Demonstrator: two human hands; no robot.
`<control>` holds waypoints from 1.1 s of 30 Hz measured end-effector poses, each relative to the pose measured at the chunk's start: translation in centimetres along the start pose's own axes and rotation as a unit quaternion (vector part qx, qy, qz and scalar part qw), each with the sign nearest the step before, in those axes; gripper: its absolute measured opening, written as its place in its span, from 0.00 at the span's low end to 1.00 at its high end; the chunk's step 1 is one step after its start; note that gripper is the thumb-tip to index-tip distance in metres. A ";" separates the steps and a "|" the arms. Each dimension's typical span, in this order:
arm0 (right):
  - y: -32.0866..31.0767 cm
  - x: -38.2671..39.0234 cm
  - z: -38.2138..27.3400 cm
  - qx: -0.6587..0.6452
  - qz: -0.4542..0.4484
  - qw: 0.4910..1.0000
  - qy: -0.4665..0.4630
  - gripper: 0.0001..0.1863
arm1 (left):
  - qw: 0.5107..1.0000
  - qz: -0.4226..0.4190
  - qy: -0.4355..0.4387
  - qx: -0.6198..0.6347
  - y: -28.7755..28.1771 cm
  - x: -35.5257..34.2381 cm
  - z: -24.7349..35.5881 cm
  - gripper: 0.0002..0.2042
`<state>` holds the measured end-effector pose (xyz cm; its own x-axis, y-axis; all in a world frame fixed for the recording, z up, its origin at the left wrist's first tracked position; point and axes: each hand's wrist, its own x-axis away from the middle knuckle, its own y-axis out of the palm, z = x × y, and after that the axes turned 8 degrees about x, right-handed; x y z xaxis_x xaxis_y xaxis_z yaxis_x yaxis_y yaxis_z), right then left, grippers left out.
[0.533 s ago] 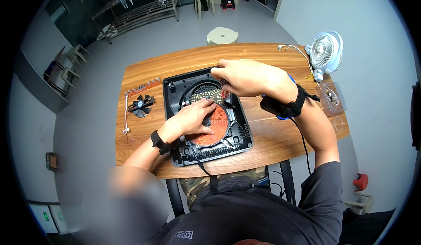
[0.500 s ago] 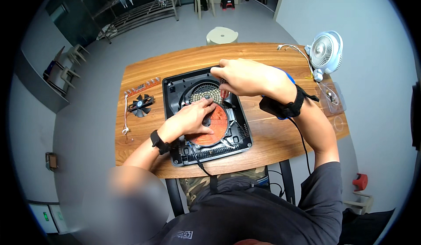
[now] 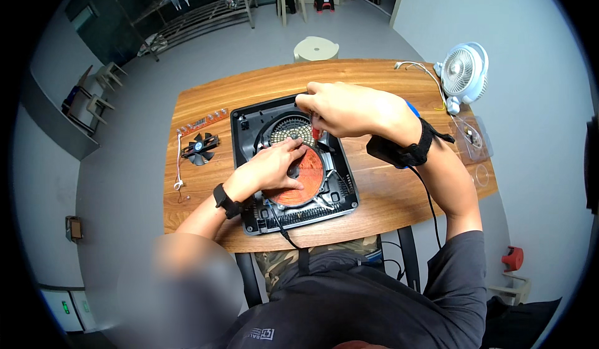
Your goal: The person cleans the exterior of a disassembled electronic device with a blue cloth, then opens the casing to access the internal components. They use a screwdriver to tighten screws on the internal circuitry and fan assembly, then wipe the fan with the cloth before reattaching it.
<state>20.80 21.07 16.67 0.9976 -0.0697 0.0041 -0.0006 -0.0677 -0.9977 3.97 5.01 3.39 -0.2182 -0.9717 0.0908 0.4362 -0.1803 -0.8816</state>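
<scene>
An opened black appliance housing [image 3: 340, 199] on the wooden table holds a round copper coil [image 3: 308, 180] below a perforated grille [image 3: 282, 127]. My left hand [image 3: 274, 167] rests over the coil with fingers spread, its fingertips near the grille. My right hand [image 3: 337, 110] is curled around a red tool [image 3: 316, 130] at the grille's right side; the tool's tip is hard to make out. Left of the housing lie a black fan [image 3: 201, 151] and a strip circuit board [image 3: 201, 122] with attached wires.
A white desk fan [image 3: 462, 71] stands at the table's [image 3: 393, 205] right back, above a clear plastic box [image 3: 477, 143] and loose cables. A pale stool [image 3: 316, 48] stands beyond the table, a red one [image 3: 513, 258] at lower right. Metal racks are behind.
My right hand has shifted slightly left and up with the red tool. My left hand stays over the coil, with very little visible movement.
</scene>
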 end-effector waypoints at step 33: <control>-1.2 -0.3 0.2 0.048 -0.042 0.998 0.026 0.20 | 0.999 0.016 0.018 -0.023 0.4 0.0 -0.5 0.47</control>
<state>20.53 21.32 17.84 0.9887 -0.1203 0.0897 0.0928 0.0198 -0.9955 3.71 5.02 2.80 -0.2369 -0.9704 0.0469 0.4024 -0.1419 -0.9044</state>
